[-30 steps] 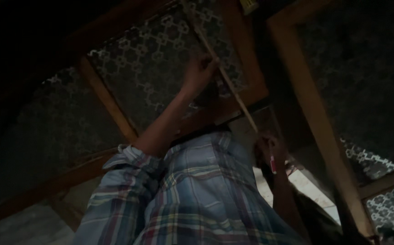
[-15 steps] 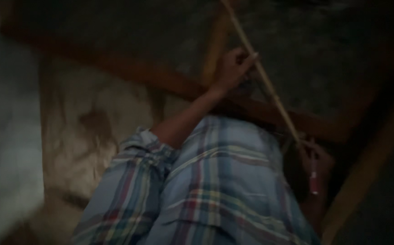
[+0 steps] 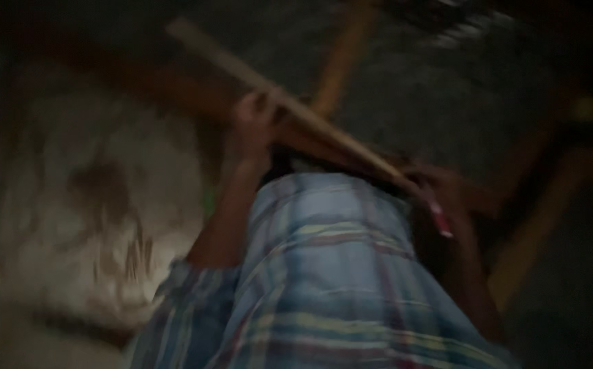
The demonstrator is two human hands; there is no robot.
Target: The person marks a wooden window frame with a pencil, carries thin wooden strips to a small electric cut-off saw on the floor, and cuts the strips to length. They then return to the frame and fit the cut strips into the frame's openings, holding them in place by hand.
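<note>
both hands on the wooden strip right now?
Yes: the left hand grips the thin wooden strip near its middle, and the right hand holds its lower end.

Blurred, dim head view: left hand and right hand grip a slanted wooden strip above a plaid shirt, before wooden frames.

You see a blurred wooden frame holding dark patterned panels, a pale worn surface at left, and a plaid shirt low in view.
</note>
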